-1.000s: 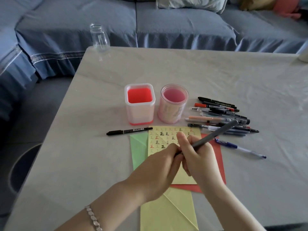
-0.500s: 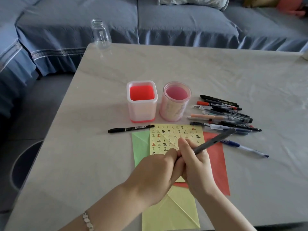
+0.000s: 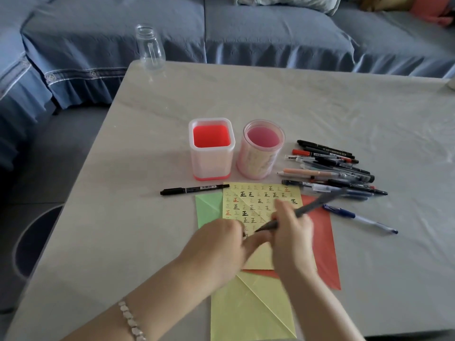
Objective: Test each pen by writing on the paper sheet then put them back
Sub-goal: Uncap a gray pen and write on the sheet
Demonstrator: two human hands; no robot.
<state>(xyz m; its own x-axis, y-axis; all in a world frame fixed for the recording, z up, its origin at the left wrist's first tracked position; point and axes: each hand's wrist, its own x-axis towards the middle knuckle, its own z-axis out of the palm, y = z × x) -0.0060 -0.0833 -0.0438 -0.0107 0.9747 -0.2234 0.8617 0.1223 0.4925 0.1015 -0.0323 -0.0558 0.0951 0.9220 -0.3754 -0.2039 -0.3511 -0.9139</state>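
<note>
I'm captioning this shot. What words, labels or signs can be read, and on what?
"正": handwritten many times in rows, black and red, on the yellow paper sheet.
White print on the top black pen in the pile: too blurred to read.
Barcode label and print on the lone black marker: too small to read.
Grey pen in the right hand: blurred, nothing readable.

A home living room: a blue slip-covered sofa [image 3: 270, 33] runs along the far and left sides of a grey table [image 3: 295, 99], with a pale cushion [image 3: 283, 2] and an orange cushion [image 3: 433, 8] beyond the table's far edge.
</note>
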